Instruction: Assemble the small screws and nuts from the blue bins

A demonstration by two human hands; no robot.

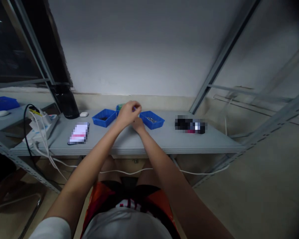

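Note:
My left hand [129, 113] is raised over the middle of the grey shelf, its fingers curled together near a small purple spot. What it grips is too small to name. Just below and to the right is my right hand [138, 124], partly hidden behind the left one, its fingertips out of sight. A blue tray [159, 125] with small metal pieces lies right of the hands. Another blue tray [97, 122], holding dark small pieces, sits to the left. Behind my left hand, a third blue container and a green item [119, 107] show in part.
On the shelf [184, 143] are a phone [78, 133], a white case [84, 114], a black bottle [67, 103] and a power strip [46, 127] with cables at left. Blurred dark items [189, 124] lie at right. Metal posts frame both ends.

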